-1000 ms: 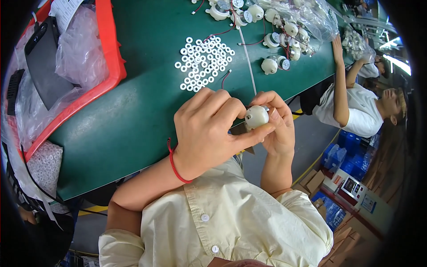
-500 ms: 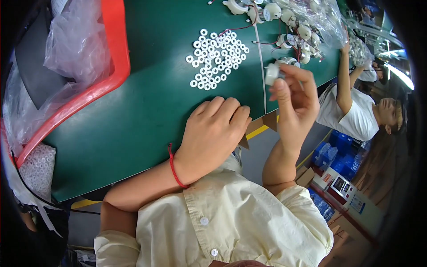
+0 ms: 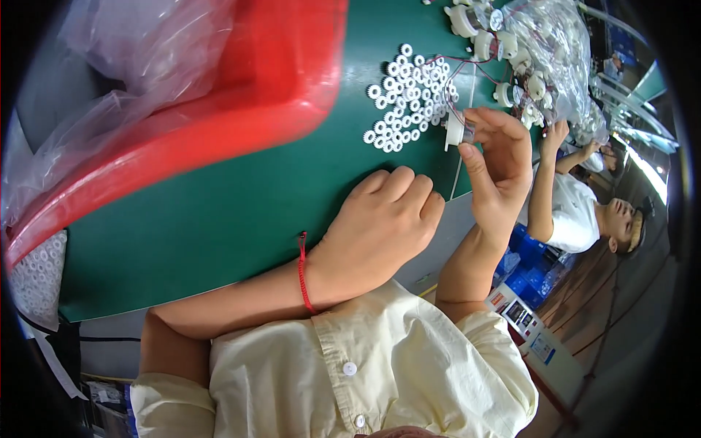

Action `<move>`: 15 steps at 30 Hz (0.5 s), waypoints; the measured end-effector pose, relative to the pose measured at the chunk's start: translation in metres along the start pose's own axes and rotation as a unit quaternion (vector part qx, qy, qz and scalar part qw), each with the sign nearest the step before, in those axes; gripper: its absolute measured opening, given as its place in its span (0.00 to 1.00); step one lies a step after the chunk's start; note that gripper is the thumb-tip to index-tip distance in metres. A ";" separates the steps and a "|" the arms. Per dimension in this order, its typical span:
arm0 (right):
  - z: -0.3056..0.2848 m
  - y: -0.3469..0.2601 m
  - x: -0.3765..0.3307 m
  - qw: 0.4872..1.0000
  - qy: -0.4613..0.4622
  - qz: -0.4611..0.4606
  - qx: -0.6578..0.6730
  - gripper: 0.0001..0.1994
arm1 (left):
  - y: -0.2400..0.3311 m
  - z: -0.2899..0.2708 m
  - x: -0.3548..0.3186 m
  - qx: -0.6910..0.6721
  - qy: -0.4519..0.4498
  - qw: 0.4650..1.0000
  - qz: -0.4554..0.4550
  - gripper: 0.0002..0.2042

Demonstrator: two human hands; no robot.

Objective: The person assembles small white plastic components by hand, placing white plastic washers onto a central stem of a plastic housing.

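My right hand (image 3: 504,171) is raised by the table edge, thumb and fingers pinching a small motor with a white plastic housing (image 3: 455,130). Thin dark red wires run from near it toward the other motors. My left hand (image 3: 383,223), with a red cord at the wrist, rests closed near the table's front edge. Its fingers curl under, so anything inside is hidden. Beyond both hands, many small white gears (image 3: 415,106) lie loosely on the green table (image 3: 219,226).
A large red bin (image 3: 292,117) holding clear plastic film stands at left. Below it sits a bag of white rings (image 3: 40,277). More wired white motors (image 3: 535,86) lie at far right beside a clear plastic bag (image 3: 558,36). Another person (image 3: 569,215) works on the right.
The view has shifted, so the red bin looks larger and the table items sit farther right. My right hand still pinches the motor, now turned somewhat. The left hand remains closed.
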State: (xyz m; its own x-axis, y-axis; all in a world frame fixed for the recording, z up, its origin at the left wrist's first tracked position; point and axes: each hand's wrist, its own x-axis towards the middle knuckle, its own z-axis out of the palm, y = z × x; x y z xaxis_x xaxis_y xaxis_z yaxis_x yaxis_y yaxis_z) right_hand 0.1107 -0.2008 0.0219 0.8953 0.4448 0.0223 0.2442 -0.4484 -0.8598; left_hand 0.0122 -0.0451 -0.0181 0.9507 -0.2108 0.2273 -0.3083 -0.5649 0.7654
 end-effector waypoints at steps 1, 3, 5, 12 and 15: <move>0.000 0.001 0.000 1.000 -0.006 -0.001 0.000 0.20 | 0.000 0.000 0.000 0.000 0.003 1.000 -0.006 0.06; 0.000 0.004 0.000 1.000 -0.013 -0.009 -0.010 0.17 | 0.001 0.001 -0.001 0.013 -0.009 1.000 -0.009 0.05; 0.000 0.002 0.001 0.999 -0.024 -0.010 -0.027 0.15 | 0.001 0.001 -0.002 0.017 0.011 1.000 -0.012 0.04; 0.002 -0.003 0.003 0.993 -0.021 -0.035 -0.108 0.14 | -0.001 0.005 -0.004 0.020 0.022 1.000 -0.003 0.06; 0.003 -0.008 0.003 0.990 -0.016 -0.032 -0.134 0.15 | 0.000 0.003 -0.003 0.015 0.022 1.000 -0.001 0.07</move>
State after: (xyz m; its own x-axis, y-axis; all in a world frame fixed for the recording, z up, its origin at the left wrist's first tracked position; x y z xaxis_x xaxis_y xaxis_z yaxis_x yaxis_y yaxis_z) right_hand 0.1106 -0.1936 0.0273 0.8638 0.5012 0.0522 0.3936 -0.6064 -0.6909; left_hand 0.0089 -0.0465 -0.0209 0.9519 -0.1742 0.2521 -0.3059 -0.5900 0.7472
